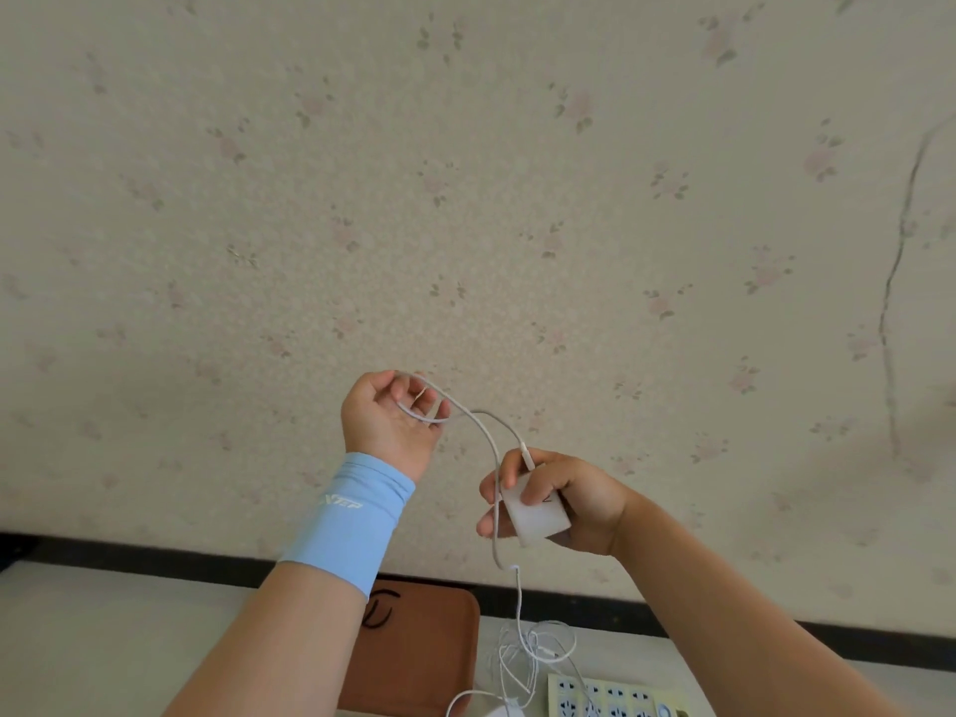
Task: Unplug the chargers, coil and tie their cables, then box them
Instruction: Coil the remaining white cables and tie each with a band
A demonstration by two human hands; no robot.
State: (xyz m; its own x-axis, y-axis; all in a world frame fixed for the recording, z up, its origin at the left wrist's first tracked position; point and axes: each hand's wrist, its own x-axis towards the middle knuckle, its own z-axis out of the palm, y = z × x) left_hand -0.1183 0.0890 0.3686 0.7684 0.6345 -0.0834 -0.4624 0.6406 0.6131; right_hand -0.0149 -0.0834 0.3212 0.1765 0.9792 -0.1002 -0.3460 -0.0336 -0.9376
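Note:
My right hand (558, 501) grips a white charger block (535, 514), raised in front of the wall. Its white cable (486, 437) leaves the plug at the top of the block, arcs left and loops around the curled fingers of my left hand (390, 421), which holds it palm up. The rest of the cable hangs down past the block to a loose tangle of white cable (533, 654) on the table. My left wrist wears a light blue sleeve.
A brown leather tray (424, 649) lies on the pale table (103, 639) under my left forearm. A white power strip (615, 698) with several sockets lies at the bottom edge, right of the tangle. A flowered wall fills the background.

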